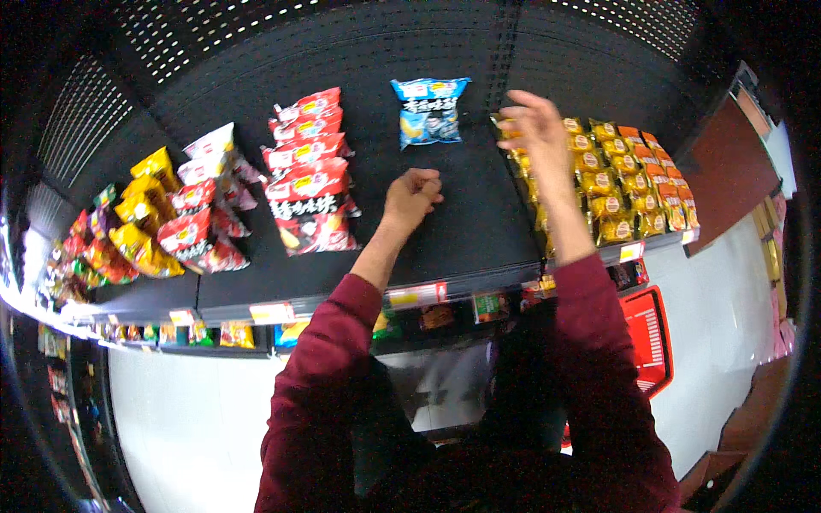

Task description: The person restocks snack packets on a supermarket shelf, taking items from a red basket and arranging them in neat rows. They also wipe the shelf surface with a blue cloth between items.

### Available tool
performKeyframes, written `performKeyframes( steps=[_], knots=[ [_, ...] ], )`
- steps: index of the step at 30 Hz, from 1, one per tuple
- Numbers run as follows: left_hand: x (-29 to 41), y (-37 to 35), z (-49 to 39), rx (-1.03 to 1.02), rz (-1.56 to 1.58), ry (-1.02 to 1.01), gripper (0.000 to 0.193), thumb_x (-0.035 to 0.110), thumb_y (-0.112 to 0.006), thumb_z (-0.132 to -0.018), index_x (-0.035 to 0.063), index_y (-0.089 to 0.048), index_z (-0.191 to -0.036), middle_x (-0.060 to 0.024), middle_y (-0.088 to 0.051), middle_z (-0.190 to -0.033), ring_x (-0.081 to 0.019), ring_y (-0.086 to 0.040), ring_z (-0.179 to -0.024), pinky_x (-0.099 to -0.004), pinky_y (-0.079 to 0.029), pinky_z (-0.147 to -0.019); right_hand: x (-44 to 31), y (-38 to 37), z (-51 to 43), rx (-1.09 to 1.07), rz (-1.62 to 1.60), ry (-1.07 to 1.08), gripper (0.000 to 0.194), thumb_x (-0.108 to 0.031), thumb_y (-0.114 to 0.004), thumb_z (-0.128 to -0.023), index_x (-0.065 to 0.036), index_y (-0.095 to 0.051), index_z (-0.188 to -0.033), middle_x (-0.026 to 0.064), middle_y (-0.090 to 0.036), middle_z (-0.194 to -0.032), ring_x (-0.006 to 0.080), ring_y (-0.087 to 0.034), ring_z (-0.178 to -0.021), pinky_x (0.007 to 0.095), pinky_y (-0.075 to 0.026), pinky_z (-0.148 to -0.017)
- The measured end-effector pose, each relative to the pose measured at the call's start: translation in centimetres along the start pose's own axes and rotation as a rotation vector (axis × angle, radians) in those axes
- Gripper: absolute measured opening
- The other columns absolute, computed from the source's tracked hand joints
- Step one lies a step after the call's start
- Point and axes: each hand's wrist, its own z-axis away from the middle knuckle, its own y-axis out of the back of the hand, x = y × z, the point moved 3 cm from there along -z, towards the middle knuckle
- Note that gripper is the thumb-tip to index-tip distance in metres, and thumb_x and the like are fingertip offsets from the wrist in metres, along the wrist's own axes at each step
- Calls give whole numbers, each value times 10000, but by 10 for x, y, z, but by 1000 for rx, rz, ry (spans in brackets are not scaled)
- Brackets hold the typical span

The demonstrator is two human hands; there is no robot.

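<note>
My left hand is over the black shelf, its fingers curled in and nothing visible in them. Beyond it, a blue snack bag stands upright towards the perforated back panel. My right hand is raised with its fingers apart and holds nothing. It is in front of the left edge of a block of small yellow-wrapped packs and hides part of them. To the left of my left hand, several red snack bags stand in a row running from front to back.
Farther left are white bags, more red bags and yellow bags. Orange packs sit at the right end. Price tags line the front edge. A red basket is on the floor at right, below the shelf.
</note>
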Motion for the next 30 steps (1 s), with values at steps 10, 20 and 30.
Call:
performKeyframes(
  steps=[10,20,30],
  knots=[
    [-8,-3,30,-211,-12,95,271,197,-587,-1005,4,-667,-1178,-81,-731,-1018,-138,-694,-853,-254,-543,-753,55,220,276,298,742,-135,299,-201,-610,-1008,-12,-576,-1237,140,-634,-1156,262,-609,-1040,375,-500,-908],
    [1,-10,32,-304,-59,68,284,236,-594,-1011,16,-669,-1174,-74,-735,-1007,-121,-684,-844,-253,-544,-771,236,361,478,-149,999,-340,348,-208,-436,-993,-85,-582,-1284,132,-636,-1030,291,-597,-891,435,-509,-787],
    [-5,7,42,-271,-121,135,287,265,-631,-988,42,-681,-1161,-56,-738,-1006,-109,-685,-848,-227,-519,-756,184,278,431,146,1109,-629,681,-204,-691,-869,-119,-403,-1481,218,-549,-1301,403,-589,-1109,448,-528,-849]
  ],
)
